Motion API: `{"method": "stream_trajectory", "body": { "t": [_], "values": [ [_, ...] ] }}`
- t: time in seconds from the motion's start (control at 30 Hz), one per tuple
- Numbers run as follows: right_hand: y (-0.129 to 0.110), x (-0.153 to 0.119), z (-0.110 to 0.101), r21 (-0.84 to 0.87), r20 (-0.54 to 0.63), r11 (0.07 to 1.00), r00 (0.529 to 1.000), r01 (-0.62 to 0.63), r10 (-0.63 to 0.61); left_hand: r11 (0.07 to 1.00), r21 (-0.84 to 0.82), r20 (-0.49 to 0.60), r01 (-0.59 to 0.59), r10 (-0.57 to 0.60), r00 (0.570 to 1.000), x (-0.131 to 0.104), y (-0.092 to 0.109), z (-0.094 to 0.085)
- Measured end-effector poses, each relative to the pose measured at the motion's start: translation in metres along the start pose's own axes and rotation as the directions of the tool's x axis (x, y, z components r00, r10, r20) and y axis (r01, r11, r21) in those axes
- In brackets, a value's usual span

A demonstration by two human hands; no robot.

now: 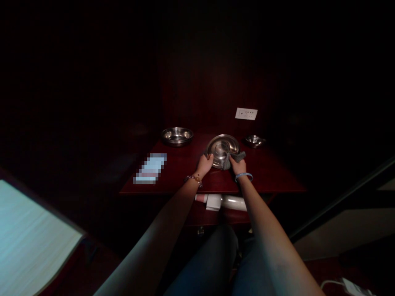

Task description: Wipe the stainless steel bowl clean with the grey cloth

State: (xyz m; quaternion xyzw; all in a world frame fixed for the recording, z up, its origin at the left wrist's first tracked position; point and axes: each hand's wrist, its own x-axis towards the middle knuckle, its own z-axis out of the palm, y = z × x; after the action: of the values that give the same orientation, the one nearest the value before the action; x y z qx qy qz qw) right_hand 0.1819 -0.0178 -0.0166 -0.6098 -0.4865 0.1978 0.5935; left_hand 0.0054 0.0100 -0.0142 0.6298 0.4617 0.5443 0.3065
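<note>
A shiny round steel bowl [221,149] is tilted toward me above the dark red desk [182,181]. My left hand [205,164] grips its near-left rim, thumb on the inside and fingers hidden behind. On the near-right side, my right hand [238,166] is closed on a grey cloth [226,162], which it presses against the bowl's rim and inner wall. Part of the cloth sticks out to the right of that hand.
A wider steel bowl [177,136] stands at the back left, a small steel bowl [254,141] at the back right. A blurred-out flat item [151,168] lies on the left. Below the desktop, a shelf holds a clear cylinder [233,202]. A wall socket [246,114] sits behind.
</note>
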Motion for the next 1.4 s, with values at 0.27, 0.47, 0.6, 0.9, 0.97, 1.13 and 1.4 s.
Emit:
{"method": "stream_trajectory", "body": {
  "t": [0.27,0.47,0.6,0.9,0.97,1.13,1.4],
  "values": [
    [-0.001,-0.001,0.001,0.001,-0.02,0.999,0.999,-0.034,0.034,0.993,-0.11,0.063,-0.041,0.048,0.997,0.001,0.003,-0.002],
    [-0.001,-0.003,0.004,0.009,-0.055,0.999,0.997,-0.044,0.045,0.985,-0.154,0.112,-0.074,0.092,0.989,-0.001,0.004,-0.003],
    [-0.002,-0.004,0.004,-0.018,-0.005,1.0,1.0,0.009,-0.009,0.997,-0.074,0.036,-0.039,0.041,0.998,-0.001,0.005,-0.005],
    [-0.005,-0.006,0.002,-0.022,0.048,1.0,0.999,0.003,-0.002,1.0,-0.005,-0.002,0.0,0.0,1.0,-0.001,0.009,-0.009],
    [-0.006,-0.006,0.001,-0.023,0.038,1.0,0.999,-0.013,0.014,0.998,-0.056,0.028,-0.022,0.023,0.999,0.0,0.007,-0.007],
    [-0.006,-0.005,0.003,0.008,0.026,0.999,0.999,-0.038,0.038,0.966,-0.238,0.141,-0.103,0.139,0.98,0.003,0.0,-0.001],
    [0.0,-0.003,0.008,0.001,0.049,1.0,0.999,0.019,-0.019,0.988,-0.148,0.091,-0.04,0.054,0.994,0.008,-0.009,-0.001]
  ]
}}
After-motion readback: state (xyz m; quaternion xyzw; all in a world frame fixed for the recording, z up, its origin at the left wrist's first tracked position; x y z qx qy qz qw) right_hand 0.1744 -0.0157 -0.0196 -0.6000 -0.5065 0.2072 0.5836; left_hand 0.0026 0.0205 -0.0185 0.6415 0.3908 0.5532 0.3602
